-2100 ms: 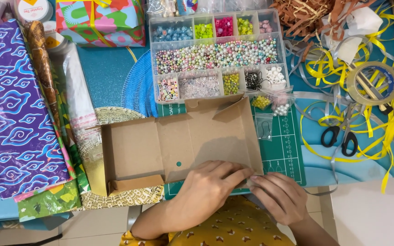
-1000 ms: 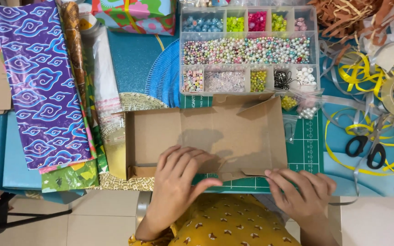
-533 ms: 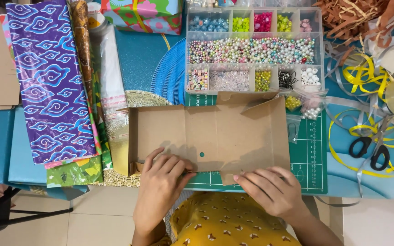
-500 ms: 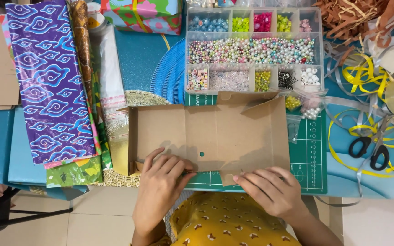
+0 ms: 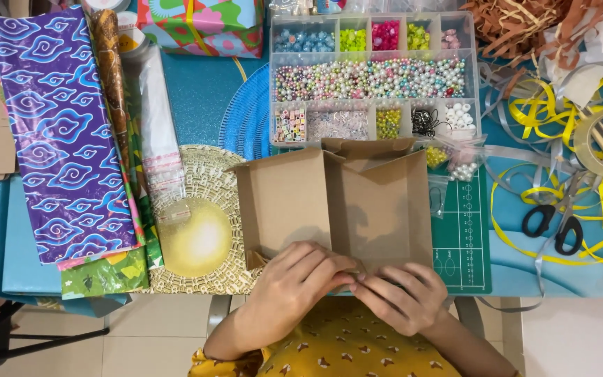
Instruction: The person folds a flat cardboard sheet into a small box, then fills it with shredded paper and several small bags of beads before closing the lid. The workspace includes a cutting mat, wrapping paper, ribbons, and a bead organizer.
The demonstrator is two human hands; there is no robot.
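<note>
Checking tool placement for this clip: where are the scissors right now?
In the head view, the black-handled scissors lie at the right of the table among yellow ribbon, right of the green cutting mat and away from both hands.

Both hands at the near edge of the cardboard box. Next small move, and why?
Probably press the near flap flat. The left hand and right hand meet fingertip to fingertip on the near edge of the cardboard box, whose panels stand partly folded, and the near side looks unfinished.

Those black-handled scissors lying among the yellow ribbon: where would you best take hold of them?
By the two black handle loops, coming straight down from above. The scissors lie flat on the table, loops nearest the person, the blades pointing away under yellow ribbon, so the loops are the freest part.
</note>
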